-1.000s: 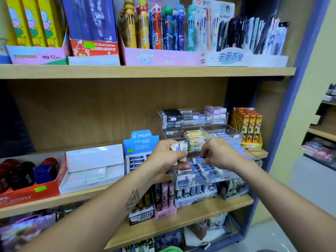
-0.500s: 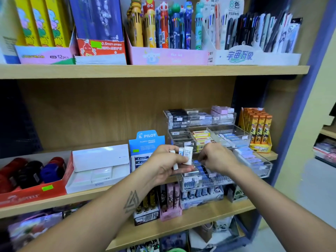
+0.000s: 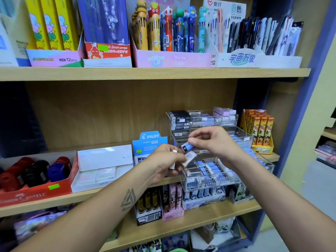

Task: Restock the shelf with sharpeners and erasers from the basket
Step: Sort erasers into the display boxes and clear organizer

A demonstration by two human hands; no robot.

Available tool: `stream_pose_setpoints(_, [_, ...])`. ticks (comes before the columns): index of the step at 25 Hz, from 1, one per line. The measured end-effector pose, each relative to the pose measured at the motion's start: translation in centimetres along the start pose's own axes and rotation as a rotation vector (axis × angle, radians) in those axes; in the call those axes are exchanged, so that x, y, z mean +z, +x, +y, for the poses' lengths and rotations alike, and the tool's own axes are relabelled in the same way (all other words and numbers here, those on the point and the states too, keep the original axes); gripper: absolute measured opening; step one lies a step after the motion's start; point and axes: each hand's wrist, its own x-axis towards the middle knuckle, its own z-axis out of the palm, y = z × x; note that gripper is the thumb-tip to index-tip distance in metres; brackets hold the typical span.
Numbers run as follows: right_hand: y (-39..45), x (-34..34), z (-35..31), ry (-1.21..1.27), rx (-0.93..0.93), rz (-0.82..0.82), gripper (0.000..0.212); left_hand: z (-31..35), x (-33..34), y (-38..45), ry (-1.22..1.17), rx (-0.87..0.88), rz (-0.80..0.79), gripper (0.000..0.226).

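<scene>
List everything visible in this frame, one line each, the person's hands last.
Shelves: three seen, wood.
Novelty pens: several, multicoloured, pink box, top shelf.
Yellow packs: three, top shelf, far left.
Sharpeners: several, red, black, blue, red tray, middle shelf.
Pilot box: one, blue, middle shelf.
Clear tiered rack: one, holding erasers, middle shelf.
Orange packs: several, right of rack.
Blue eraser: one, pinched by right hand.
Left hand: grips a few small white erasers.

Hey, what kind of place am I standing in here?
Most likely a stationery shop. Boxed novelty pens fill the top shelf, a Pilot eraser display stands below, and clear bins hold packaged erasers with barcode labels.
</scene>
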Motion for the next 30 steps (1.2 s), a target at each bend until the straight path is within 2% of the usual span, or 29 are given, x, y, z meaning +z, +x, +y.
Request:
stream_pose_setpoints(1, [0.0, -0.5, 0.2, 0.076, 0.032, 0.034, 0.015, 0.1, -0.2, 0.0, 0.014, -0.019, 0.017, 0.014])
stream_pose_setpoints(3, [0.0, -1.8, 0.5, 0.056, 0.08, 0.055, 0.013, 0.3, -0.6, 0.2, 0.016, -0.045, 0.052, 0.023])
stream_pose_setpoints(5, [0.4, -3.4, 1.2, -0.309, 0.069, -0.007, 0.009, 0.4, -0.7, 0.4, 0.004, -0.033, 0.072, 0.029])
stream_pose_setpoints(7, [0.8, -4.3, 2.3, -0.81, -0.004, -0.215, 0.015, 0.5, -0.3, 0.6, -0.004, -0.016, 0.087, 0.029])
stream_pose_setpoints(9, [0.8, -3.8, 3.3, -0.975, -0.022, -0.393, 0.025, 0.5, 0.5, 0.8, -0.002, 0.002, 0.088, 0.025])
stream_pose_setpoints(11, [0.5, -3.1, 4.2, -0.942, -0.033, -0.417, 0.036, 0.5, 1.0, 0.7, 0.003, 0.017, 0.086, 0.023])
stream_pose_setpoints(13, [0.2, -3.1, 4.9, -0.892, -0.014, -0.356, 0.041, 0.3, 1.3, 0.8, 0.007, 0.023, 0.083, 0.022])
stream_pose_setpoints(18, [0.6, -3.5, 4.9, -0.982, 0.092, -0.364, 0.023, -0.3, 1.5, 1.4, -0.072, 0.014, 0.063, 0.017])
stream_pose_setpoints(22, [0.5, -1.7, 5.1, -0.989, 0.049, -0.271, 0.007, -0.5, 1.3, 1.3, -0.142, 0.034, 0.017, 0.022])
stream_pose_setpoints(25, [0.3, -1.1, 5.3, -1.078, 0.001, -0.176, 0.011, -0.5, 1.0, 1.1, -0.17, 0.049, 0.003, 0.027])
stream_pose_setpoints(30, [-0.1, -1.1, 5.1, -1.015, 0.058, -0.261, 0.01, -0.5, 0.4, 0.9, -0.181, 0.062, 0.006, 0.031])
